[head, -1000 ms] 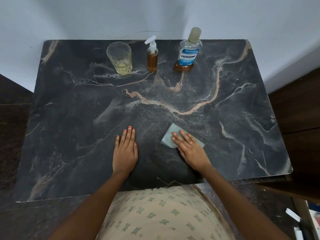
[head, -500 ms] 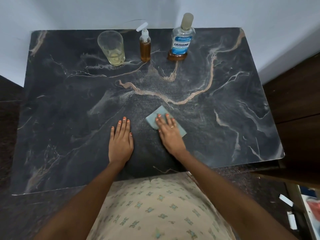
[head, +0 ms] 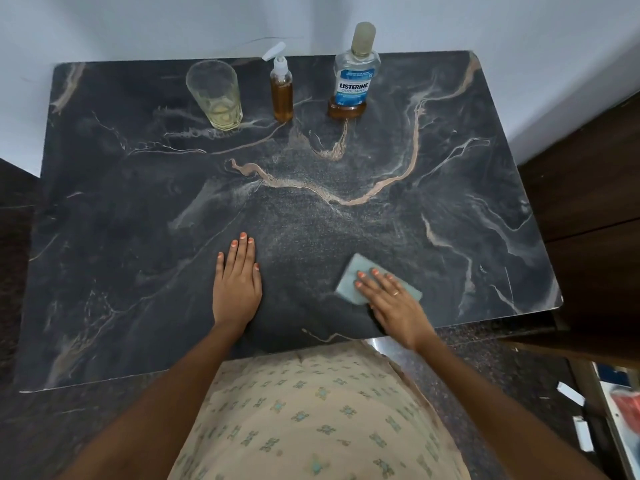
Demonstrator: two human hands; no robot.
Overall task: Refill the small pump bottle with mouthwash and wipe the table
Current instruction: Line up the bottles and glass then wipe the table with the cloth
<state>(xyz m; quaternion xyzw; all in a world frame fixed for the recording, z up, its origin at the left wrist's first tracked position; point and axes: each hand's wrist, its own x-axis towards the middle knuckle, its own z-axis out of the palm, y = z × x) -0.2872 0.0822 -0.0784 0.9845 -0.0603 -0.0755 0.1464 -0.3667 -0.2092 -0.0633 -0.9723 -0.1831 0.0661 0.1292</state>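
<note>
A person stands at a dark, veined marble table, both hands down on its near half. The left hand lies flat on the bare stone, fingers straight and close together, holding nothing. The right hand, a ring on one finger, presses a pale blue-green cloth to the top with straight fingers that are not curled round it. The cloth sits near the front edge, right of centre, and its near part is hidden under the palm. The two hands are well apart, with clear stone between them. Along the far edge, against a pale wall, three things stand upright in a row, none touching. At left is a glass with a little yellowish liquid at the bottom. In the middle is the pump bottle, filled with amber liquid nearly to its neck. At right is the Listerine bottle, capped, with only a shallow amber layer at its base. All three are well away from the hands. A dark wooden cabinet stands beside the table's right edge. The person's patterned beige garment covers the middle of the table's front edge. Small white scraps, too small to identify, lie on the floor at lower right.
</note>
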